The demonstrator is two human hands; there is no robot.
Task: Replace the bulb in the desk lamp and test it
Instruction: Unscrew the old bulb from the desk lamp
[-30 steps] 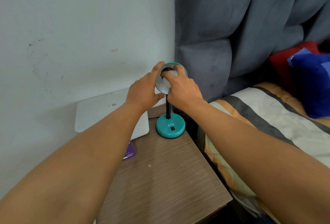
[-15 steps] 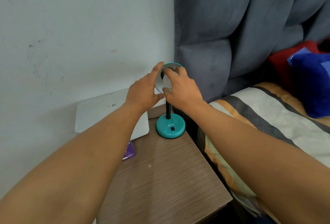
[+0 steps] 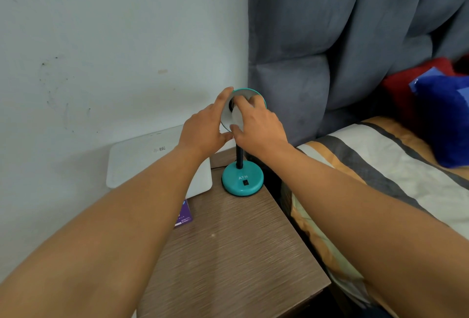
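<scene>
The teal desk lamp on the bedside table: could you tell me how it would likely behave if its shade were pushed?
The desk lamp probably resists tipping somewhat, since its round base sits flat on the table. Still, the shade rides high on a thin black stem, so a sideways push could rock it. The left hand bracing the shade's rim while the right hand reaches inside fits that.

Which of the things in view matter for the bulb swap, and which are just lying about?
In use: lamp shade, lamp base, left hand, right hand.
Lying about: white flat device, purple card, blue pillow.
</scene>
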